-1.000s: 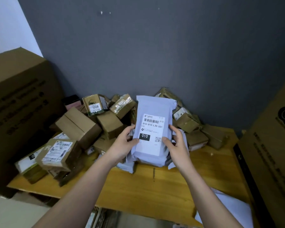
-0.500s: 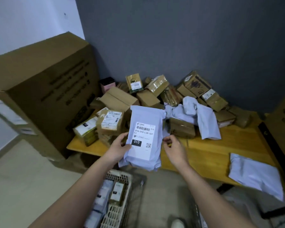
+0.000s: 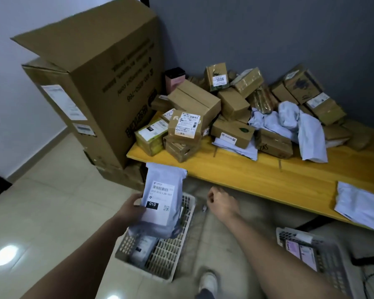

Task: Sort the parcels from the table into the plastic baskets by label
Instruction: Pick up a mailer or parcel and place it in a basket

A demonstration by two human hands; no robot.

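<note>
Grey-white and stamped 010, the mailer (image 3: 162, 201) now hangs over the left-hand plastic basket (image 3: 173, 251) on the floor, off the desk (image 3: 246, 171) where it was being read a second ago. The left hand (image 3: 134, 207) alone has the grip, thumb on the label, fingers behind. To its right, the right hand (image 3: 221, 201) has let go and hangs loosely curled, holding nothing. Label checked, the drop seems next. Brown parcels (image 3: 203, 117) remain piled on the desk; a second basket (image 3: 311, 253) waits far right.
</note>
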